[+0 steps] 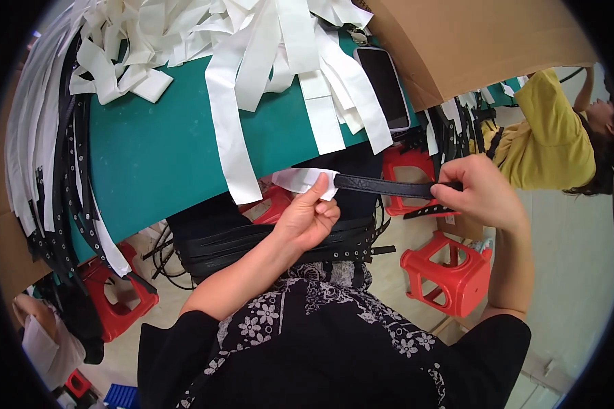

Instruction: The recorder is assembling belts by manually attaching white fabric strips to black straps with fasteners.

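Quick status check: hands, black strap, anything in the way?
Left hand pinching white strip at black strap end. Right hand gripping strap. Strap unobstructed between hands. Loose white strips overhang table edge.

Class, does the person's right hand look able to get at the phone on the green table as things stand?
Probably not without letting go first: the right hand grips the black strap. Once free, likely yes; the phone lies nearby, largely uncovered.
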The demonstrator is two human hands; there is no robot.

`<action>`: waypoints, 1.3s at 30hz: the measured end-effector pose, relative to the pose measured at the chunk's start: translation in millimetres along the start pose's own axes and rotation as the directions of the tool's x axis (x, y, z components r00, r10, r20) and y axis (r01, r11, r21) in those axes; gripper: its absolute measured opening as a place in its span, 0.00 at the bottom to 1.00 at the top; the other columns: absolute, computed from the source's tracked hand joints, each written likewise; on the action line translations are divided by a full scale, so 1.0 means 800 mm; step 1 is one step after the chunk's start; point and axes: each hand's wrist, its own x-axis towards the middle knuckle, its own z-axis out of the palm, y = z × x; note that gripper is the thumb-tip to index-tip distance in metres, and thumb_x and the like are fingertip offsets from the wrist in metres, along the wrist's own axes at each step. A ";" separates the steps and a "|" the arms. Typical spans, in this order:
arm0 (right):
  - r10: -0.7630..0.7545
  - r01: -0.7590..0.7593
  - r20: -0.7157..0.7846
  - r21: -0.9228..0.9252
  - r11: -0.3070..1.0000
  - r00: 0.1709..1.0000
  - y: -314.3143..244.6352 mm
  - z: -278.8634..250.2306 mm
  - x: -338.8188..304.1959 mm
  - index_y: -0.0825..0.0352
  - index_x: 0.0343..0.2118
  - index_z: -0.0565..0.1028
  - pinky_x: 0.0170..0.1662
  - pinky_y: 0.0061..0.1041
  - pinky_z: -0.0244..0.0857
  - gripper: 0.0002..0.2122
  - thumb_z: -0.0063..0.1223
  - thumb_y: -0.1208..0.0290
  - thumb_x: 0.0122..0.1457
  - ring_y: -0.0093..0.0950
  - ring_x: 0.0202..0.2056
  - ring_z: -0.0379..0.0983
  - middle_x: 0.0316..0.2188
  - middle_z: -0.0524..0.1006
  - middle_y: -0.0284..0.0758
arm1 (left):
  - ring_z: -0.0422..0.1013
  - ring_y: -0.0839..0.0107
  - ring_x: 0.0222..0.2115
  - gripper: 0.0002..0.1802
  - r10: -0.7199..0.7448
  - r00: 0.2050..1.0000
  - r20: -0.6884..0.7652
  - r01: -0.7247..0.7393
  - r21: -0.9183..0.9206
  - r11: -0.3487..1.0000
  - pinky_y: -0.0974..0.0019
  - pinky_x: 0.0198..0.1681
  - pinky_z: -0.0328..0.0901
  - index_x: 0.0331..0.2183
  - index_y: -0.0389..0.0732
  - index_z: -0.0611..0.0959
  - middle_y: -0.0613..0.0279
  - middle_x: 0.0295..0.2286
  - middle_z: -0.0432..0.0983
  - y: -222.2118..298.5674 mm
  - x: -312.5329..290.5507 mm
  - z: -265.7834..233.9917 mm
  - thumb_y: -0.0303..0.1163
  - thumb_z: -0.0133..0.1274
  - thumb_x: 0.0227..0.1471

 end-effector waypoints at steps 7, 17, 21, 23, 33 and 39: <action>-0.237 0.233 0.005 -0.200 0.952 0.971 -0.036 0.023 0.029 0.72 0.17 0.71 0.20 0.29 0.57 0.11 0.53 0.67 0.46 0.36 0.15 0.63 0.12 0.67 0.43 | 0.56 0.83 0.15 0.10 -0.047 0.999 -0.001 0.047 -0.076 0.996 0.79 0.21 0.54 0.28 0.45 0.71 0.73 0.18 0.63 -0.037 -0.008 0.036 0.37 0.54 0.51; -0.196 0.083 0.243 0.408 0.909 0.950 0.085 0.053 0.041 0.69 0.21 0.71 0.22 0.19 0.57 0.13 0.50 0.66 0.57 0.15 0.19 0.61 0.14 0.68 0.26 | 0.57 0.84 0.15 0.10 0.007 0.999 -0.050 -0.011 -0.071 0.997 0.78 0.21 0.54 0.29 0.44 0.71 0.72 0.20 0.67 -0.030 -0.005 0.017 0.36 0.54 0.51; 0.011 -0.035 0.103 0.232 0.972 0.995 0.021 0.035 0.019 0.71 0.20 0.71 0.21 0.23 0.54 0.10 0.51 0.69 0.53 0.17 0.17 0.59 0.12 0.67 0.30 | 0.57 0.83 0.16 0.11 0.029 1.000 0.002 -0.028 -0.049 0.998 0.78 0.20 0.54 0.30 0.43 0.71 0.71 0.23 0.68 -0.036 -0.007 0.033 0.33 0.57 0.49; -0.064 0.060 0.028 0.113 0.992 0.998 -0.005 0.045 0.021 0.72 0.20 0.71 0.21 0.24 0.56 0.11 0.53 0.69 0.51 0.21 0.16 0.61 0.12 0.67 0.35 | 0.57 0.83 0.16 0.11 0.028 1.000 -0.007 -0.028 -0.048 0.998 0.78 0.20 0.54 0.30 0.42 0.71 0.71 0.23 0.68 -0.036 -0.008 0.041 0.33 0.57 0.49; -0.045 -0.054 0.269 0.348 0.936 0.962 0.020 0.047 0.029 0.70 0.23 0.71 0.20 0.16 0.54 0.10 0.50 0.69 0.57 0.12 0.19 0.59 0.15 0.67 0.24 | 0.57 0.84 0.14 0.09 -0.017 0.999 -0.033 0.014 -0.085 0.996 0.79 0.19 0.54 0.28 0.43 0.71 0.72 0.20 0.67 -0.033 -0.013 0.036 0.33 0.55 0.51; -0.040 0.033 0.054 0.127 0.991 0.998 -0.014 0.032 0.003 0.71 0.19 0.70 0.21 0.20 0.55 0.10 0.52 0.70 0.53 0.15 0.17 0.60 0.12 0.66 0.28 | 0.57 0.84 0.14 0.09 -0.006 0.998 -0.065 0.007 0.012 1.000 0.78 0.19 0.53 0.28 0.44 0.72 0.73 0.19 0.67 -0.040 -0.015 0.044 0.35 0.55 0.50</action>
